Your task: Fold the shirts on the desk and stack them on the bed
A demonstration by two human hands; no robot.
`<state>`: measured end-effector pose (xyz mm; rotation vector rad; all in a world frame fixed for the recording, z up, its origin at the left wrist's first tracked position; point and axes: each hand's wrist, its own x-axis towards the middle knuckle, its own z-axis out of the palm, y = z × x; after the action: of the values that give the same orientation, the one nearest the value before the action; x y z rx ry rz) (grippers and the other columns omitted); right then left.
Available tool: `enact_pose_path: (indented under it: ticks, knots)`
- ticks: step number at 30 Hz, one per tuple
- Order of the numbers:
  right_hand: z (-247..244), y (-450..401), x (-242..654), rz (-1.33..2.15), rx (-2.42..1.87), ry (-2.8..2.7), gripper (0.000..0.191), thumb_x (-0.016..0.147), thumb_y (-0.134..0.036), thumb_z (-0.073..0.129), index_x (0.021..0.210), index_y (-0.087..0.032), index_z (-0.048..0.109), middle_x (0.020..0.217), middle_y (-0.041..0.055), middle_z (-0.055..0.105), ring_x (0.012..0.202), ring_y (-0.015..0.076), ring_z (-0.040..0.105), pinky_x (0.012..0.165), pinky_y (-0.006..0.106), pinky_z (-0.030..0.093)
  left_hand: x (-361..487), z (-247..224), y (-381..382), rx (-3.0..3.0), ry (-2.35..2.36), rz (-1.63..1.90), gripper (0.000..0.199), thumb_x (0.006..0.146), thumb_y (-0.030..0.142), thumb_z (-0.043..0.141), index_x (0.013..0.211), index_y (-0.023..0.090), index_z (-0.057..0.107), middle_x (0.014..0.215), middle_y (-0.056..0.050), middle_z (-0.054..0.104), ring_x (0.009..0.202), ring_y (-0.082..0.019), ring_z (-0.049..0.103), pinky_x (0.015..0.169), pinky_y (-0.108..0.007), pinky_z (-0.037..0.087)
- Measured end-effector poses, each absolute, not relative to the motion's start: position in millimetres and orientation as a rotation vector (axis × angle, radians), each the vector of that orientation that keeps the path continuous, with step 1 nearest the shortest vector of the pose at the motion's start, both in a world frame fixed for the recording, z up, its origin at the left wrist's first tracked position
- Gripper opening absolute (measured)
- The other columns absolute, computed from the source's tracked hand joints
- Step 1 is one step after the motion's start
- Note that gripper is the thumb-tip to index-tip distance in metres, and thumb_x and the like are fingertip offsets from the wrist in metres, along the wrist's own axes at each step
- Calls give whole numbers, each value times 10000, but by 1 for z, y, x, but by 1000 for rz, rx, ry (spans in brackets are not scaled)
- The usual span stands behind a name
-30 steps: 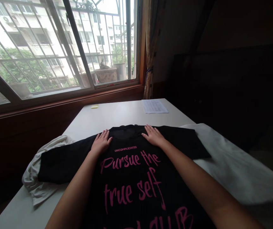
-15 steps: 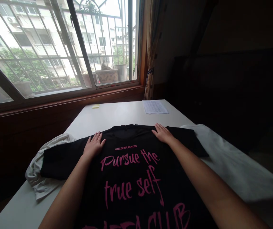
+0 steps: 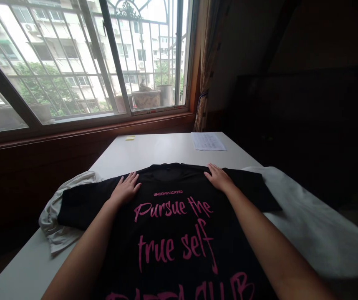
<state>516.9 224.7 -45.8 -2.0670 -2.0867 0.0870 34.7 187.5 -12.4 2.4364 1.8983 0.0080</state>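
A black T-shirt (image 3: 166,225) with pink lettering lies spread out face up, its collar toward the far end of the table. My left hand (image 3: 125,189) rests flat on its left shoulder, fingers stretched out. On the opposite shoulder lies my right hand (image 3: 219,177), also flat with its fingers extended. Both sleeves reach outward past my hands. The lower part of the shirt runs out of the picture at the bottom.
Crumpled pale cloth (image 3: 52,221) lies under the left sleeve, and a white cloth (image 3: 310,225) spreads beneath the right one. On the white table (image 3: 157,148) are printed sheets (image 3: 209,141) and a yellow note (image 3: 130,138). A barred window (image 3: 81,62) and a curtain (image 3: 202,96) stand behind.
The whole view has shifted slightly, so things appear a little further right. Both hands stay flat on the shirt's shoulders, and the shirt lies as before.
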Motion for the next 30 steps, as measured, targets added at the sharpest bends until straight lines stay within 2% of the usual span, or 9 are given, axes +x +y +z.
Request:
enact_pose_path:
  ticks: [8,11,14,19,22,26,30]
  knots:
    - [-43,220,515,55,-2029,-2084,700,1018,-490,327,1591,-94,401,1680,117,343,1566,247,284,1297,401,208,27,-17,192,2365,2079,26,696,1061,516,207,1641,138,272,1725,-80,182,1605,-239,164,1296,-462,164]
    - [-34,211,513,-51,-1892,-2084,644,997,-384,372,1575,-112,446,1650,103,404,1553,268,310,1305,450,208,27,-20,192,2406,2091,66,671,1060,502,236,1623,149,327,1715,-87,236,1595,-248,211,1290,-463,196]
    - [-21,197,506,-126,-1658,-2140,586,1015,-333,335,1540,-147,514,1615,65,464,1542,266,329,1314,470,192,28,-18,188,2479,2077,125,625,1053,444,285,1576,131,427,1688,-106,328,1570,-269,290,1283,-448,234]
    - [-15,186,484,51,-1431,-2395,615,1034,-476,364,1566,-190,481,1655,18,397,1548,240,323,1306,424,223,32,-13,182,2586,1964,172,521,1022,288,337,1480,209,572,1582,-36,520,1477,-210,451,1251,-334,321]
    - [-25,193,476,161,-1472,-2510,683,1016,-556,406,1590,-187,440,1681,36,349,1562,231,296,1304,391,209,34,-14,180,2581,1922,161,530,1014,248,337,1496,198,551,1582,-28,522,1467,-183,465,1238,-303,341]
    - [-31,198,477,177,-1500,-2535,702,1024,-583,376,1608,-195,408,1701,39,299,1579,229,249,1309,386,166,38,-13,182,2506,1920,127,549,1041,366,347,1534,173,491,1638,-69,434,1529,-219,379,1255,-371,320]
    - [-20,195,475,234,-1571,-2531,723,1004,-578,410,1621,-202,377,1714,28,270,1588,218,221,1307,359,140,53,-12,189,2352,1981,44,630,1023,491,401,1537,133,476,1661,-155,364,1545,-337,332,1233,-496,330]
